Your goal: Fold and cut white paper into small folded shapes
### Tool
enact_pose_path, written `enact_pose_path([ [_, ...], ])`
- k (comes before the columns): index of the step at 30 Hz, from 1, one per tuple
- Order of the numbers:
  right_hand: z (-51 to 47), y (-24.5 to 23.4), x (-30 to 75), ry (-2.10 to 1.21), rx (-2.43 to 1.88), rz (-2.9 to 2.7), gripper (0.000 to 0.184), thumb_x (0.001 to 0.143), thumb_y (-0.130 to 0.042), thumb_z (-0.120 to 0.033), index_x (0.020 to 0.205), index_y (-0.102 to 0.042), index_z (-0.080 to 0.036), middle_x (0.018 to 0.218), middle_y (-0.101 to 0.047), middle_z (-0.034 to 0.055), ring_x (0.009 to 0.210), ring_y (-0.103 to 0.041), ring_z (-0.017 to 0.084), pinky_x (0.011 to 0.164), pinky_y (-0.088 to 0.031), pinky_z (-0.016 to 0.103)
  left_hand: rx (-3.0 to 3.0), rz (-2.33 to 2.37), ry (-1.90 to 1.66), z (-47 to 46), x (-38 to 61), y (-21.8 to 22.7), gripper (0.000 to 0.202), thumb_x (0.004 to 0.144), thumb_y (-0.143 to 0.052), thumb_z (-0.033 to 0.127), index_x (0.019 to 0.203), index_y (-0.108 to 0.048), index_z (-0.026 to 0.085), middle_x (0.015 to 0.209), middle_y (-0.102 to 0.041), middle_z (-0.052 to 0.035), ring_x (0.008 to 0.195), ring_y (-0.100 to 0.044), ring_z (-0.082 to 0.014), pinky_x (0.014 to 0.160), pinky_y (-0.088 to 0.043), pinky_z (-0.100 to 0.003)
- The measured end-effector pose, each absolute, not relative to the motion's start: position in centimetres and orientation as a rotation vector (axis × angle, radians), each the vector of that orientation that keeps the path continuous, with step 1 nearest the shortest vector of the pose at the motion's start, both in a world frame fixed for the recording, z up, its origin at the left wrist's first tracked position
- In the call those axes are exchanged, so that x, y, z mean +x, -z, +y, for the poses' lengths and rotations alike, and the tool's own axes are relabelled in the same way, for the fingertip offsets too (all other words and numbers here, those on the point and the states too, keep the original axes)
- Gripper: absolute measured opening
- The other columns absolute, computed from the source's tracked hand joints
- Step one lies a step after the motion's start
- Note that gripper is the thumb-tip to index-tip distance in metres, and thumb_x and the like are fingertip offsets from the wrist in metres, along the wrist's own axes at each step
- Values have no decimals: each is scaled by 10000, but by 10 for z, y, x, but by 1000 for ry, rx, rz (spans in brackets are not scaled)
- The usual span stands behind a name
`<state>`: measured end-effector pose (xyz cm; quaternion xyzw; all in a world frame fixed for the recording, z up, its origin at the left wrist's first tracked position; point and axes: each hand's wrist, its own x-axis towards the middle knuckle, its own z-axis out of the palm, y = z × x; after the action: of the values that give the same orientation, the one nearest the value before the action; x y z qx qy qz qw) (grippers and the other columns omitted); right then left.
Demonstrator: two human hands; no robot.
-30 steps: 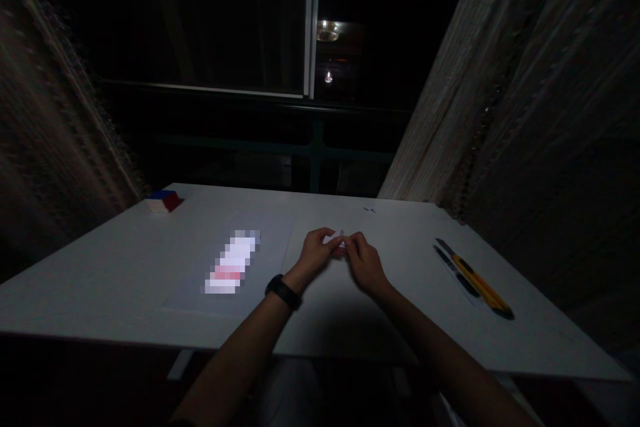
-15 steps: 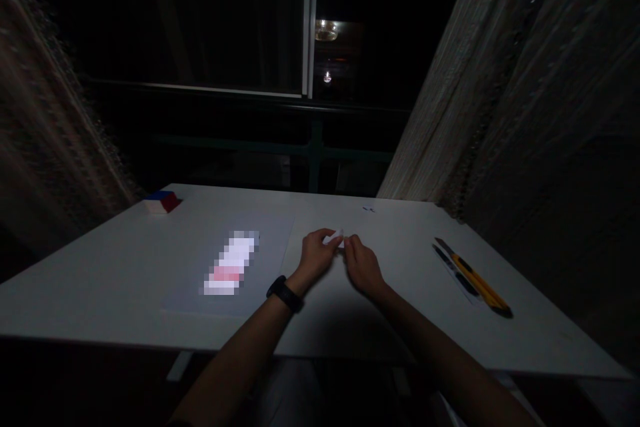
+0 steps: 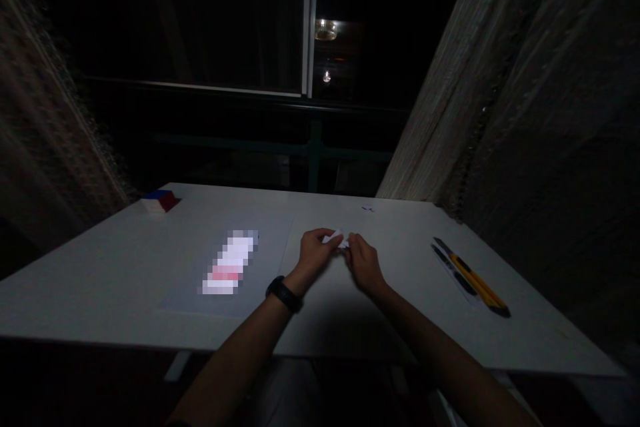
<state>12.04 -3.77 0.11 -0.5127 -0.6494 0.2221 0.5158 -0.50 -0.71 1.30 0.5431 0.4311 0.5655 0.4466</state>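
One paper [image 3: 327,239] is over the table [image 3: 100,273]: the left hand [image 3: 315,251] clamps it, the right hand [image 3: 366,265] has fingertips together, grip unclear. Those tips now sit slightly farther right; handling appears unfinished

dim | bright pixelated patch [image 3: 231,261] | shadow on table [image 3: 125,267] | corners dark, perhaps blurred

A white table [image 3: 410,233] spread around the grip — a white sheet [image 3: 274,233] left of the left hand [image 3: 316,253], a blue-topped block [image 3: 159,201] farther out, small scraps [image 3: 369,209] beyond the right hand [image 3: 366,263], a dark pen [image 3: 453,269] and yellow cutter [image 3: 477,283] to its right.
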Motion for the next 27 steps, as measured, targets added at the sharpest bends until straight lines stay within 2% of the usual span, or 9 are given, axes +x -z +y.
enact_pose_path([
  [5,-39,2,117,-451,-1339,-1622,335,909,-266,-446,713,-433,-231,552,-464,-35,517,-475,143,554,-340,258,1330,1093,-1354,-2,-5,-6,296,585,-737,352,748,-697,107,588,-617,-28,504,-527,-114,490,-401,-222],
  [10,-39,2,116,-374,-1353,-1634,317,901,-283,-447,717,-421,-229,566,-482,-28,528,-490,146,551,-343,256,1198,949,-1333,-2,-3,-5,351,553,-770,374,770,-691,109,678,-622,-41,581,-554,-118,543,-438,-224],
  [14,-40,-2,118,-371,-1288,-1631,317,894,-305,-443,685,-412,-230,539,-470,-36,501,-470,133,534,-346,249,1131,804,-1260,-6,-3,-9,375,579,-754,430,740,-677,101,734,-618,-63,658,-567,-128,601,-457,-231],
  [22,-41,-7,120,-569,-1194,-1614,290,859,-414,-455,697,-466,-220,509,-493,-48,441,-467,116,482,-361,238,1287,951,-1351,-7,-6,-12,354,643,-692,470,623,-670,118,604,-596,-31,581,-504,-106,530,-389,-207],
  [27,-36,0,121,-678,-1209,-1554,248,730,-592,-436,814,-522,-214,529,-526,-59,446,-468,115,442,-357,229,1333,1029,-1401,-8,-7,-15,332,611,-709,452,624,-700,120,624,-651,-59,607,-562,-148,563,-404,-235],
])
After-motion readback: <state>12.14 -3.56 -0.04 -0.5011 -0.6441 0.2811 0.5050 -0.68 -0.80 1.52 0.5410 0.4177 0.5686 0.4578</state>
